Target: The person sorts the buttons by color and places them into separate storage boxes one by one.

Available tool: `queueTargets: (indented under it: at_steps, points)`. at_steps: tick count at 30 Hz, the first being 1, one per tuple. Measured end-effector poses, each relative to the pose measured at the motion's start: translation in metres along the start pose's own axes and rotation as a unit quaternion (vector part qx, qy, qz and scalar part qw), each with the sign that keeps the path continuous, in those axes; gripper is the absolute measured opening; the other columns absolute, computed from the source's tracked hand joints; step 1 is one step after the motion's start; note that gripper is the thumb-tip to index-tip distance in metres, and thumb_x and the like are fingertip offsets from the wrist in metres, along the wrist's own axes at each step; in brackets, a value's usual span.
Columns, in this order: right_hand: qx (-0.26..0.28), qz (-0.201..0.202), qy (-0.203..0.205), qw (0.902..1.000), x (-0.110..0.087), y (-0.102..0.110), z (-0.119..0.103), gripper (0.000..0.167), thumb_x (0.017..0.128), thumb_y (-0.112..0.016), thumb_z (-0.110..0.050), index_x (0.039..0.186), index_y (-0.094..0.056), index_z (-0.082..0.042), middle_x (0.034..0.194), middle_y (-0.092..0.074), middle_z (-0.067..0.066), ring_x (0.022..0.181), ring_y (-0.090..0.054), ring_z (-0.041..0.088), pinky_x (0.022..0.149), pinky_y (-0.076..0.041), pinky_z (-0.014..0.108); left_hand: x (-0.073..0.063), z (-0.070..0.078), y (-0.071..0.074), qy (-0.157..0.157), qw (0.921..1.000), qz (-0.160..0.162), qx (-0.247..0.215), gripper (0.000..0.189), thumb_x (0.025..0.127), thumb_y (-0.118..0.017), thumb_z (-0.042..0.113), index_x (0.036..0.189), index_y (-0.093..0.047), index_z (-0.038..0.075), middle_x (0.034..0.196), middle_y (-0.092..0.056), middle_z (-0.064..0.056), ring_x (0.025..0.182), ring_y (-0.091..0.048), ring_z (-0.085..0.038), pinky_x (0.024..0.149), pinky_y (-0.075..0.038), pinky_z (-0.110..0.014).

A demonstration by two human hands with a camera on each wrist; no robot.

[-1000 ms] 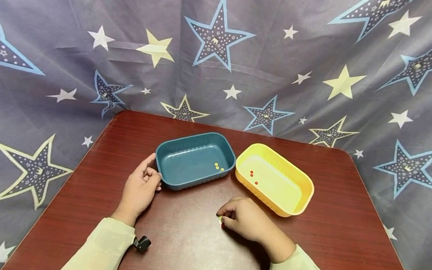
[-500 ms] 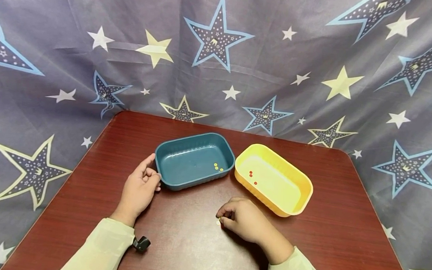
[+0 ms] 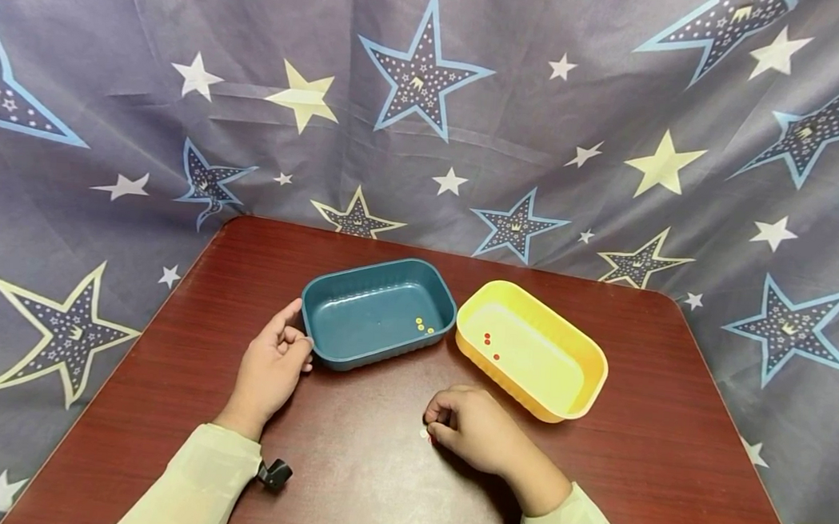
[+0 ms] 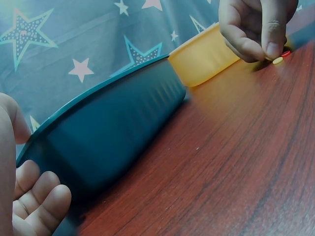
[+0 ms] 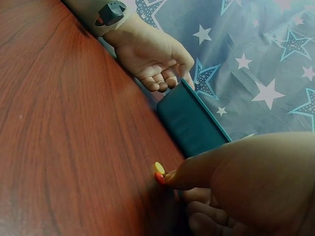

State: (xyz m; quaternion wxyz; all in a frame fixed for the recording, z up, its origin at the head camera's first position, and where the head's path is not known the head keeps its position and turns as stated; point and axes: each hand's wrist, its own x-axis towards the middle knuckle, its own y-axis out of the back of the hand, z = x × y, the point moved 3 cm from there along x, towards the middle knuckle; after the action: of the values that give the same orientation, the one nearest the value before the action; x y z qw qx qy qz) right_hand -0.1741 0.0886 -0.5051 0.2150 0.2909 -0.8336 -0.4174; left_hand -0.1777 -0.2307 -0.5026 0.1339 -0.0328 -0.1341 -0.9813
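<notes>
My left hand holds the left end of a blue plastic tray, thumb at its rim and the other fingers curled outside. Three small yellow buttons lie inside that tray. My right hand is low over the table in front of the yellow tray, thumb and index finger pinched together. A sliver of yellow shows at those fingertips in the left wrist view, apparently a button, mostly hidden. Just beside them on the table lie a yellow button and a red button. Three red buttons sit in the yellow tray.
The trays stand side by side towards the back of a dark red wooden table. Behind it hangs a grey cloth printed with stars. A black wrist camera sits by the left sleeve.
A yellow button at the right fingertips has gone from sight in the head view as the fingers drew back slightly from the loose buttons. The left hand and both trays keep their places.
</notes>
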Motion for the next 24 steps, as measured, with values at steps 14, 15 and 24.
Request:
queueTargets:
  at_steps: [14,15,24]
  points:
    - [0.045,0.003,-0.024,0.9987,-0.004,-0.001,0.002,0.013,0.086,-0.075,-0.011,0.082,-0.069,-0.021,0.07,-0.063,-0.018,0.061,-0.06,0.001,0.058,-0.05,0.02,0.002,-0.006,0.0,-0.004,1.0,0.0,0.001,0.061,0.095,-0.06,0.008,0.153,-0.043,0.017,0.089,-0.06,-0.014,0.075,-0.066,-0.036,0.064,-0.059,-0.034]
    - [0.045,0.002,-0.031,0.9985,-0.004,0.0,0.002,0.012,0.087,-0.075,-0.012,0.082,-0.069,-0.022,0.07,-0.063,-0.018,0.061,-0.06,0.001,0.058,-0.05,0.02,0.004,-0.01,-0.001,-0.004,1.0,0.0,0.0,0.061,0.095,-0.061,0.009,0.153,-0.043,0.019,0.089,-0.06,-0.014,0.074,-0.066,-0.035,0.064,-0.059,-0.034]
    - [0.043,0.007,-0.062,0.9971,-0.005,0.0,0.003,0.013,0.091,-0.073,-0.018,0.083,-0.067,-0.025,0.071,-0.062,-0.018,0.065,-0.058,0.001,0.063,-0.049,0.022,0.008,-0.026,0.0,-0.005,1.0,0.0,-0.001,0.061,0.095,-0.062,0.016,0.152,-0.044,0.031,0.089,-0.06,-0.009,0.072,-0.066,-0.025,0.063,-0.059,-0.031]
